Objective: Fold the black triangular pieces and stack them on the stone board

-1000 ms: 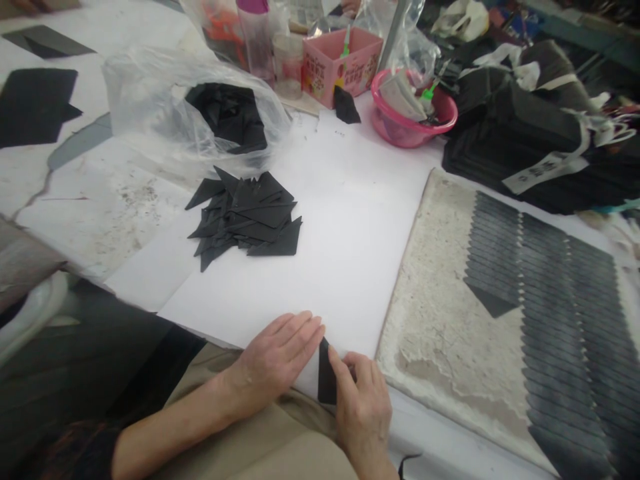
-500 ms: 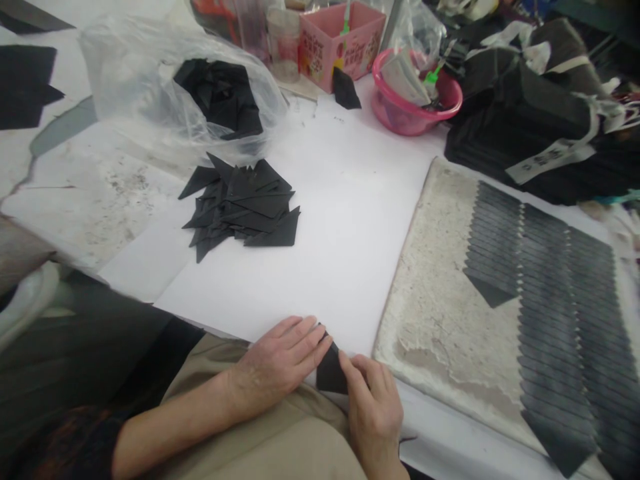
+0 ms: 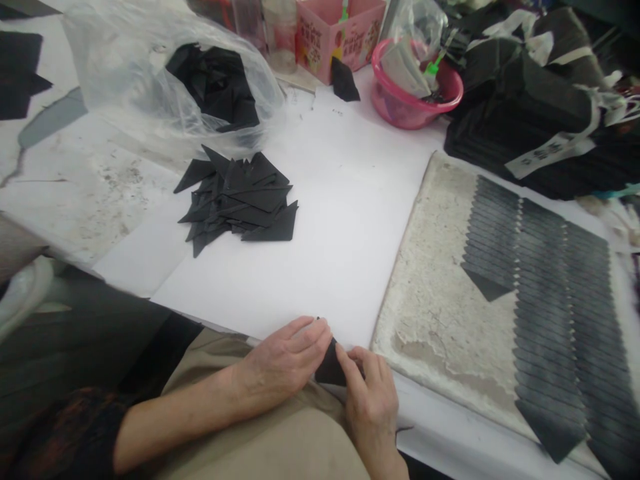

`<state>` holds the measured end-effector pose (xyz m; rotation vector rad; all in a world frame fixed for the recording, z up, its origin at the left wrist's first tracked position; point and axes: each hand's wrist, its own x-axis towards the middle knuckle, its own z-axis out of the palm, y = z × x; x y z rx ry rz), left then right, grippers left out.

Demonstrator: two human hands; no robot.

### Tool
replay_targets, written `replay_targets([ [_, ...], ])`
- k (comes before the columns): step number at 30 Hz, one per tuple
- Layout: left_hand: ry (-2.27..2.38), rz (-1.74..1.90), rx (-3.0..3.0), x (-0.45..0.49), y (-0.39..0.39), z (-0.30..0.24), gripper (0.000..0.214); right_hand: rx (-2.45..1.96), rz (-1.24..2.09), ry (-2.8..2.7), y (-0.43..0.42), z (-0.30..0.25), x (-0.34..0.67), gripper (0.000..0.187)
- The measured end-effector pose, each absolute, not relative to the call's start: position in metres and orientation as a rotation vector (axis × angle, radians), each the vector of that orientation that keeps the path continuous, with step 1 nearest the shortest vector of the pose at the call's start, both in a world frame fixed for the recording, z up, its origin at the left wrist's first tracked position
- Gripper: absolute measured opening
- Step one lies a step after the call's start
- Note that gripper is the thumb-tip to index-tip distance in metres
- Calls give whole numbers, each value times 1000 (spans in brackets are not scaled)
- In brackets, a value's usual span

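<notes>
A small flat black piece (image 3: pixel 330 368), like thin leather or fabric, lies at the near edge of the white-covered table (image 3: pixel 330 267). My left hand (image 3: pixel 287 357) presses its fingers together on the piece's upper left edge. On the other side my right hand (image 3: pixel 371 397) pinches the piece's right edge between thumb and curled fingers. Part of the piece is hidden beneath both hands. Farther up the table lies a loose pile of similar pointed black pieces (image 3: pixel 243 200).
To the right, a worn pale board (image 3: pixel 430 280) carries overlapping rows of black pieces (image 3: pixel 545 313). Behind are a plastic bag (image 3: pixel 125 73) of black pieces, a pink box (image 3: pixel 320 40), a pink basin (image 3: pixel 400 113) and a tied black stack (image 3: pixel 515 113).
My left fingers have slid slightly right along the piece's edge, covering more of it. My right hand has shifted a little up and left. The whole view has tilted slightly.
</notes>
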<state>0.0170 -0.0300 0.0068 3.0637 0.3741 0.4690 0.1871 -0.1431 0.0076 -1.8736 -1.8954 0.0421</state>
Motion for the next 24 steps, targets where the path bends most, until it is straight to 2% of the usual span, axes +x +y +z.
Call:
replay_targets([
  [11, 409, 489, 2968, 16, -31, 8, 30, -1846, 217, -1713, -150, 5, 192, 18],
  [18, 405, 486, 2975, 12, -13, 12, 27, -1844, 98, -1733, -131, 1, 183, 20],
  [24, 433, 421, 2919, 18, -12, 10, 28, -1848, 136, -1787, -132, 3, 189, 22],
])
